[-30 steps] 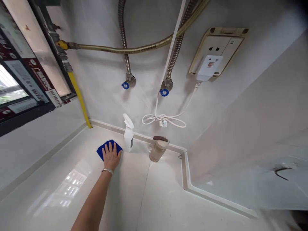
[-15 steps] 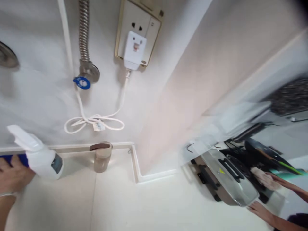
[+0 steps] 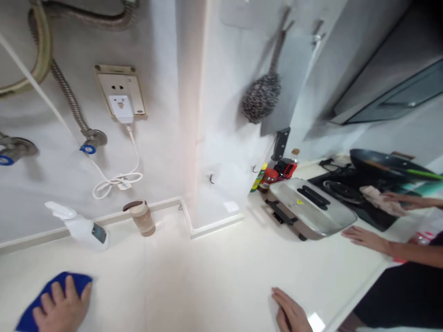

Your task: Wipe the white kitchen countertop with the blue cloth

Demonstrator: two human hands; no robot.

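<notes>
My left hand (image 3: 62, 308) lies flat, fingers spread, on a blue cloth (image 3: 30, 314) pressed to the white countertop (image 3: 207, 276) at the bottom left. A white spray bottle (image 3: 81, 227) stands just behind it by the wall, and a tan jar with a brown lid (image 3: 141, 217) is to its right. My right hand (image 3: 290, 314) rests flat on the counter at the bottom centre, holding nothing.
A co-worker's hand (image 3: 367, 237) rests beside a lidded electric pan (image 3: 308, 207); their other hand (image 3: 387, 199) holds a rag at the stove under a black wok (image 3: 384, 162). Sauce bottles (image 3: 273, 175), a knife (image 3: 280, 143), a hanging brush (image 3: 261, 94), a wall socket (image 3: 121, 92) and a coiled cord (image 3: 116, 182) line the walls.
The view has swung right, past the wall corner to the stove and the co-worker. My left hand and cloth have slid back from the wall. My right hand has come into view.
</notes>
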